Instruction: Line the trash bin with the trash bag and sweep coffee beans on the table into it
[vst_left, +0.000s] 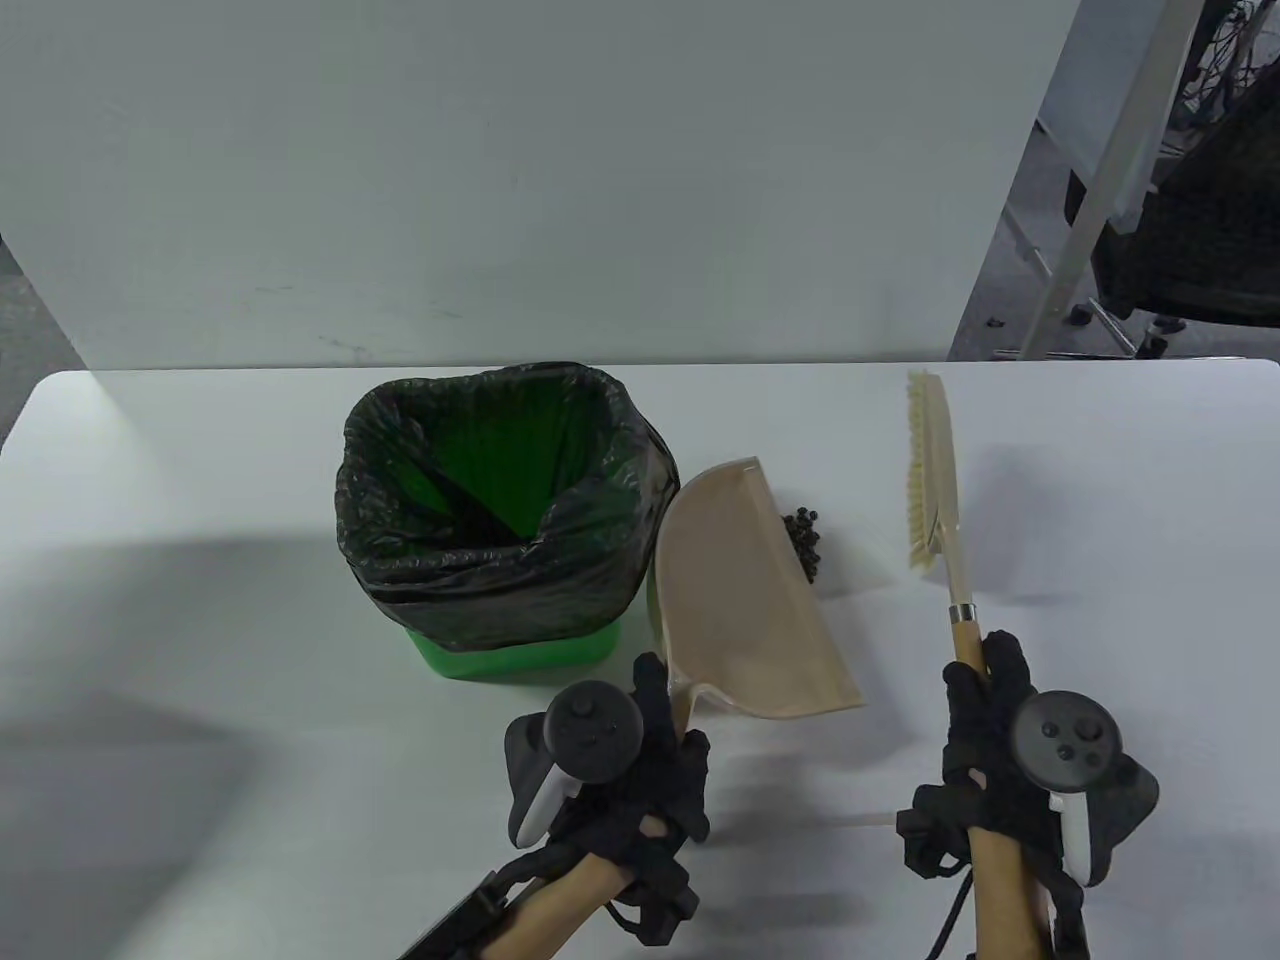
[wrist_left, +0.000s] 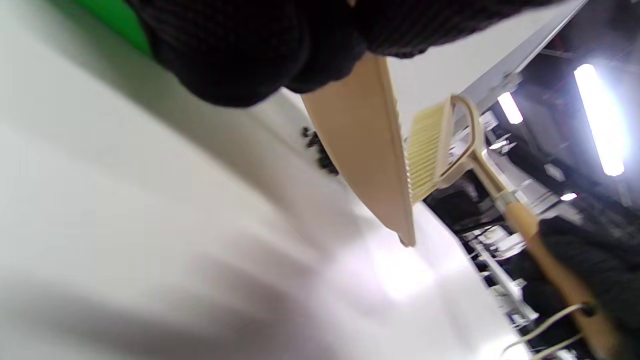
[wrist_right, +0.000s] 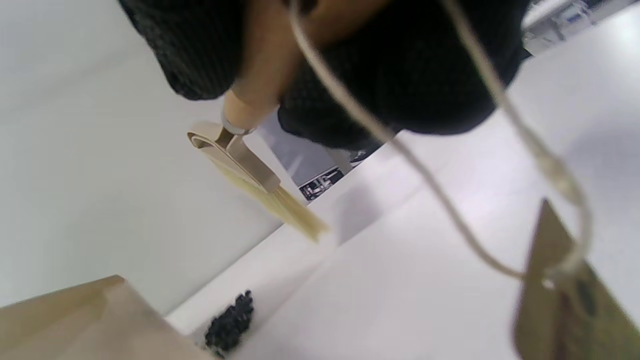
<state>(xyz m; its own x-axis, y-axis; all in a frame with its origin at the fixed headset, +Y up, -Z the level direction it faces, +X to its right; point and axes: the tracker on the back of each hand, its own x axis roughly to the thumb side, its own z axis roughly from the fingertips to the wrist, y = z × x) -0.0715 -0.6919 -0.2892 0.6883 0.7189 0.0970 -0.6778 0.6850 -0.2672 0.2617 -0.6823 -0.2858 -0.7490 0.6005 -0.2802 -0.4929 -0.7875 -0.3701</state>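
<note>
Meanwhile each grip holds: dustpan (vst_left: 745, 600) left, brush (vst_left: 935, 480) right, beans (vst_left: 805, 540) between.

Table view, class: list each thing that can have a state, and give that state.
Bin: upright, lined.
Bag: open, folded over the rim.
Beans: piled on the table.
Dustpan: tilted, held by left hand.
Brush: lifted, held by right hand.

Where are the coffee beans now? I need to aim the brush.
In the table view, the coffee beans lie piled on the table, right of the dustpan and left of the brush.
</note>
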